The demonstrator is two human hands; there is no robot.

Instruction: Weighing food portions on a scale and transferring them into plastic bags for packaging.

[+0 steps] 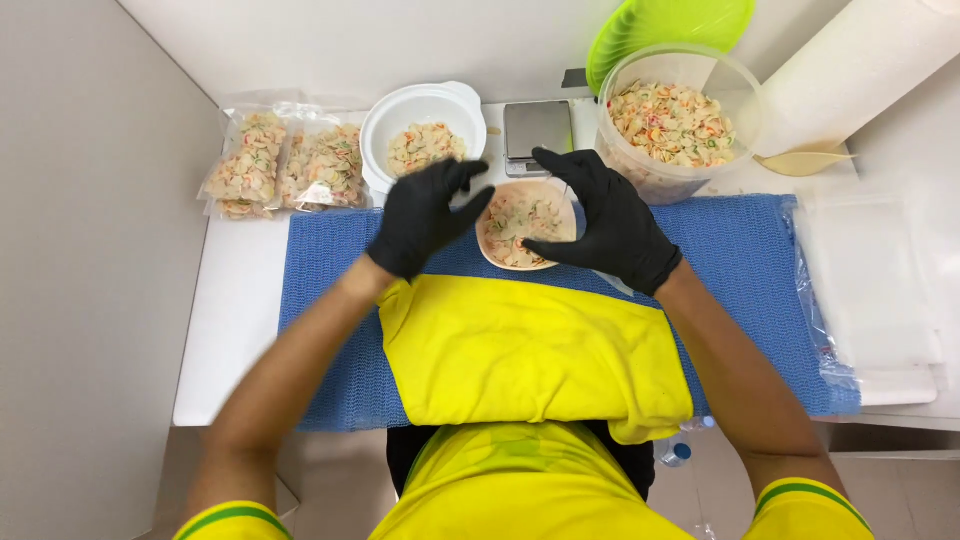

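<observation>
Small bowl [527, 226] of pasta at mat [740, 250] edge, between both hands.

A white worktop [235, 310] carries everything. A blue mat [740, 250] covers its middle, and a folded yellow cloth [530, 350] lies on the near part of that mat. A small bowl [527, 225] of coloured pasta sits at the mat's far edge. Beyond the mat stand a white bowl [420, 125] with pasta, a small scale [537, 130] and a large clear tub [675, 120] of pasta. Left of the mat's far corner lie filled clear bags [285, 165]. Right of the mat lies a stack of empty clear bags [870, 290]; a wooden scoop [800, 162] rests just beside the tub.
</observation>
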